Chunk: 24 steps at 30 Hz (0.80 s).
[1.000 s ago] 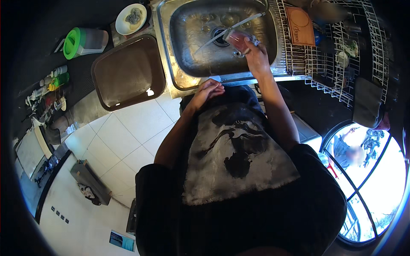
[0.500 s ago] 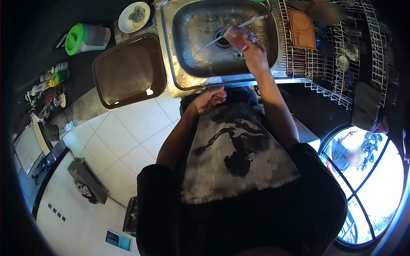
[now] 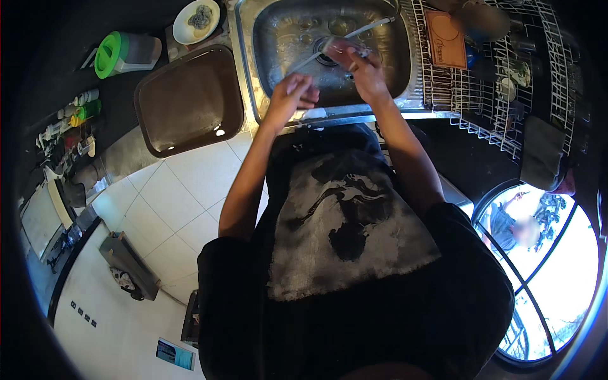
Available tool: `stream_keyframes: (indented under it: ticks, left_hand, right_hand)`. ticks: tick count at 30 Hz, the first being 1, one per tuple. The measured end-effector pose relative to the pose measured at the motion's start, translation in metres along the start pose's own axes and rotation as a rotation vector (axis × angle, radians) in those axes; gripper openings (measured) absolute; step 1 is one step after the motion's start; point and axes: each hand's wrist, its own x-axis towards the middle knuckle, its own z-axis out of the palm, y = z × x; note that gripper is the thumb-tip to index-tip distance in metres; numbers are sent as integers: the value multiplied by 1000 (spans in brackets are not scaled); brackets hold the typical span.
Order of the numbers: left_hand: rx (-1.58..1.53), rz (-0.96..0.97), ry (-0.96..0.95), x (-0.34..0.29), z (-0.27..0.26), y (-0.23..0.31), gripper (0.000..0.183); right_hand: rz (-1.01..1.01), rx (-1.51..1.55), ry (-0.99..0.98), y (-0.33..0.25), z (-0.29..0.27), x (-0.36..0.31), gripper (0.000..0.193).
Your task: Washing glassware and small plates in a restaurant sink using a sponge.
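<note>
My right hand (image 3: pixel 367 75) is closed around a see-through drinking glass (image 3: pixel 341 52) with a pinkish look, tilted over the metal sink (image 3: pixel 269 63). Beneath the glass lies part of the round drain (image 3: pixel 323 49). A thin pale line (image 3: pixel 373 28) crosses the basin diagonally behind the glass; whether it is running water or a rod I cannot tell. Over the sink's near left corner, my left hand (image 3: pixel 292 101) is raised with loosely bent fingers and nothing visible in them. A gap separates it from the glass.
Left of the sink lies a brown tray (image 3: pixel 190 101), with a white bowl (image 3: pixel 179 30) holding a grey scrubber behind it. A green-lidded pitcher (image 3: pixel 130 52) stands farther left. At right, a white wire dish rack (image 3: pixel 443 95) holds a wooden board (image 3: pixel 446 39) and dishes.
My left hand has risen from the front of my shirt to over the sink's near left corner. My right hand and the glass have shifted slightly left.
</note>
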Motion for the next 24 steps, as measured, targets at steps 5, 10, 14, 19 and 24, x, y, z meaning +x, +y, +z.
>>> stream_keyframes:
  ticks: [5, 10, 14, 19, 24]
  left_hand:
    - [-158, -224, 76, 38, 16, 50, 61]
    - [-170, -243, 67, 68, 12, 30, 63]
    - [-61, -44, -3, 70, 7, 33, 45]
    - [-67, -100, -298, 79, -19, 36, 42]
    - [-253, -87, -386, 92, -10, 18, 41]
  right_hand:
    - [-260, -660, -23, 7, 43, -2, 14]
    - [-319, -903, -48, 4, 44, 5, 15]
    - [73, -404, -157, 3, 31, 13, 14]
    - [337, 44, -75, 0, 24, 22, 20]
    - [173, -331, -36, 14, 11, 22, 21]
